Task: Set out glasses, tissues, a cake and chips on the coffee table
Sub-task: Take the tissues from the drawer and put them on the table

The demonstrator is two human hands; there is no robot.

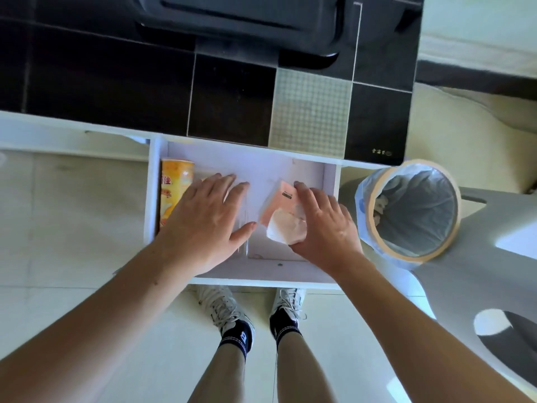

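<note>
Two bare forearms reached forward from the bottom of the view, over a pair of white sneakers (223, 309) with dark socks standing on pale floor tiles (72, 228). Both arms ended above an open white drawer (290, 170) pulled out from under a table with a black tiled top (232, 97).

Left hand (207, 221) was spread flat, fingers extended and thumb out, palm down over the left half of the drawer; whether it pressed on something beneath could not be told, though faint clear edges, perhaps glasses, showed just beside its thumb. Just left of it, a yellow chips can (174, 184) lay on its side against the drawer's left wall.

Right hand (325, 225) was curled over a pink tissue pack (279, 205) lying in the right half of the drawer, fingers bent across its top and a white tissue (286, 229) bunched under the thumb. The pack sat tilted, one corner pointing toward the drawer's back.

Beside the drawer on the right stood a round waste bin (412, 210) lined with a bluish bag.
</note>
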